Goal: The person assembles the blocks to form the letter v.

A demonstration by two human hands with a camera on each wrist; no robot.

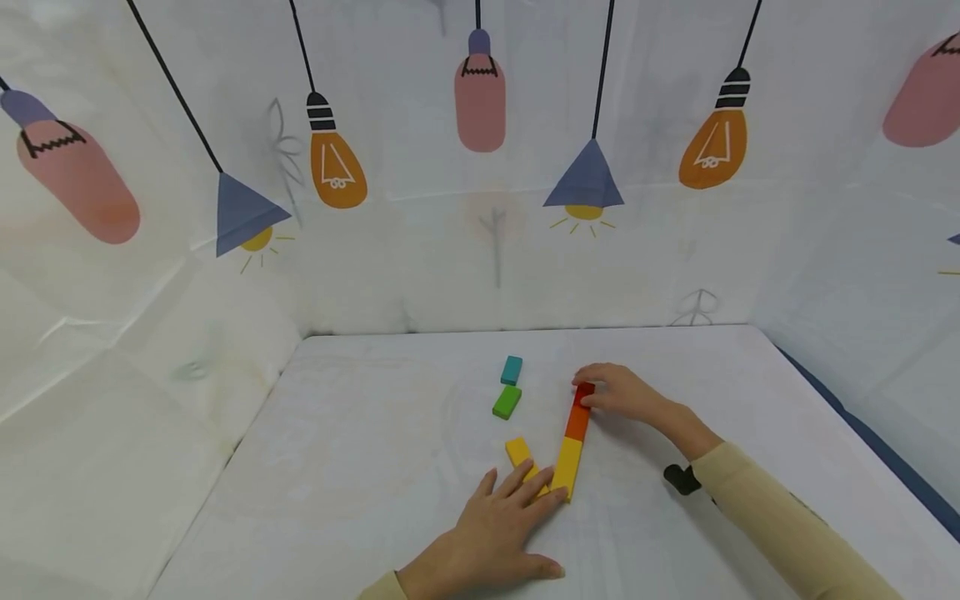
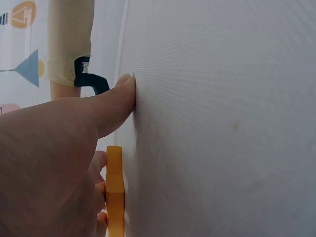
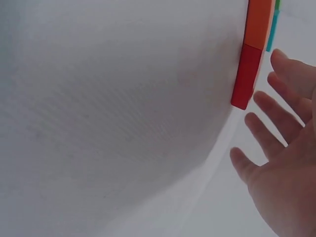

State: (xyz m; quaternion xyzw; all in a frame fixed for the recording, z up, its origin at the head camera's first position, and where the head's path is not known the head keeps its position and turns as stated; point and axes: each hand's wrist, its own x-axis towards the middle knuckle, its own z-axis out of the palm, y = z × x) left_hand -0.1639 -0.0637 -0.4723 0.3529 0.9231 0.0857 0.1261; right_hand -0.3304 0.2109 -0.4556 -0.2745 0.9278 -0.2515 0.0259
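Observation:
Low over the white table my left hand point(image 1: 498, 529) spreads its fingers, fingertips resting on two yellow blocks. One yellow block point(image 1: 517, 451) slants away to the left; the other yellow block point(image 1: 567, 467) begins a straight row. Beyond it in that row lie an orange block point(image 1: 577, 423) and a red block point(image 1: 582, 395) at the far end. Around the red block's end is my right hand point(image 1: 618, 392); in the right wrist view its fingers point(image 3: 269, 106) are spread loosely beside the block. The left wrist view shows a yellow block point(image 2: 115, 210) under the left fingertips, thumb stretched out apart.
Left of the row, a green block point(image 1: 507, 402) and a teal block point(image 1: 512, 370) lie almost end to end. A dark wrist mount point(image 1: 681, 479) sticks out from the right sleeve. A white sheet point(image 1: 420, 250) with printed lamps hangs behind the table point(image 1: 360, 417).

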